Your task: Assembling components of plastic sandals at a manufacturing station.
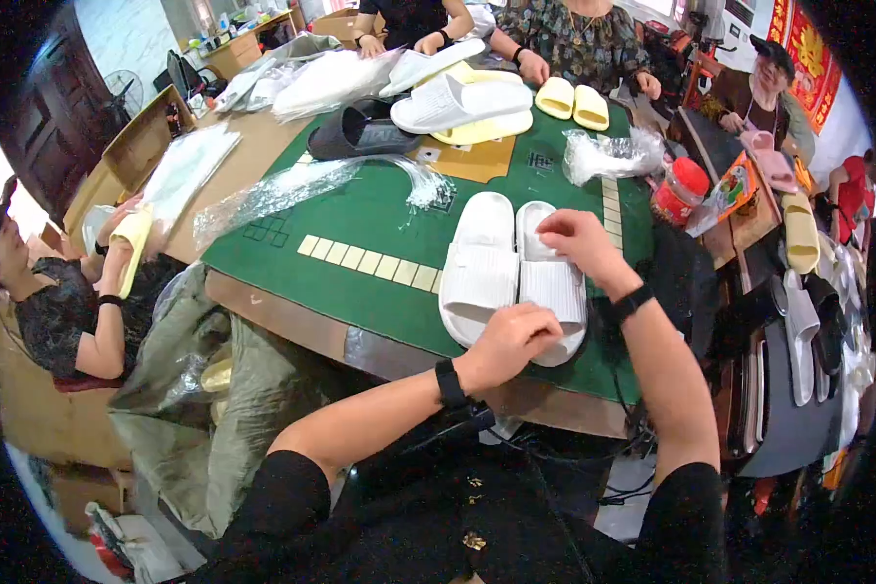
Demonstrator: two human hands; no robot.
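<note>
A pair of white slide slippers (480, 277) lies side by side on the green mat (360, 209), straps toward me. Over the front ends of the pair is my left hand (509, 343), its fingers curled in. My right hand (586, 251) is at the heel end of the right slipper, fingers and thumb bent together over its insole. Anything small between the fingers of either hand is hidden. Beyond the pair, crumpled clear plastic bags (311, 190) lie on the mat.
White slippers (457, 102) sit over yellow ones, beside dark slippers (360, 131) and a small yellow pair (572, 102). A red-lidded jar (681, 190) stands at right. A person at left holds a yellow slipper (134, 248); others sit across the table. A large sack (263, 409) hangs at the near left.
</note>
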